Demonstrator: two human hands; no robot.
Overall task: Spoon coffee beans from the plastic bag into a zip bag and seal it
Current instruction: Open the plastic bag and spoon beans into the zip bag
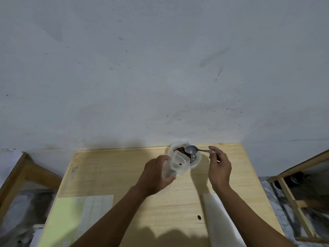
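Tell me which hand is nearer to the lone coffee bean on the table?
Right. The bean lies near the table's front; the right hand is above it, slightly right, while the left hand is farther up-left, holding the zip bag.

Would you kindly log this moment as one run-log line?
left hand: holds zip bag open | right hand: holds spoon over bean bag | zip bag: one bean, unsealed

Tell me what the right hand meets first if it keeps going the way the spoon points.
Likely the coffee beans in the plastic bag; the spoon in the right hand already hangs over them. Depth is unclear.
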